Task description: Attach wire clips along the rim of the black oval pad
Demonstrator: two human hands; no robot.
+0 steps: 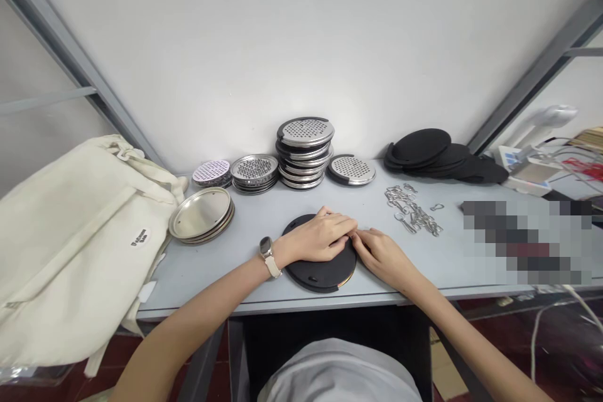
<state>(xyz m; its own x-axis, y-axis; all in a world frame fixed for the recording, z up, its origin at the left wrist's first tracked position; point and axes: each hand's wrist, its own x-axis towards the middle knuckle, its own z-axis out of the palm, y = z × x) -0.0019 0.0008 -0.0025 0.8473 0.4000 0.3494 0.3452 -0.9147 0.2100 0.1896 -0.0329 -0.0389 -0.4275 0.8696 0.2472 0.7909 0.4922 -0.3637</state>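
Note:
A black round cover point(325, 276) lies on the grey table near its front edge, with two small slots in its face and a thin metallic glint along its lower right rim. Across its top rests my left hand point(323, 235), palm down, fingers bent together over the right rim. My right hand point(379, 254) meets it there, thumb and fingers closed at the same rim. The fingertips touch or nearly touch, and whatever lies between them is partly hidden. Right of my hands is a loose heap of small metal clips point(414, 213).
Behind stand a tall stack of round graters point(305, 151), a shorter stack point(254, 173) and a single grater point(352, 169). Metal discs point(202, 213) are piled left, beside a cream bag point(80, 251). Black covers point(424, 151) lie back right, near a white device point(532, 169).

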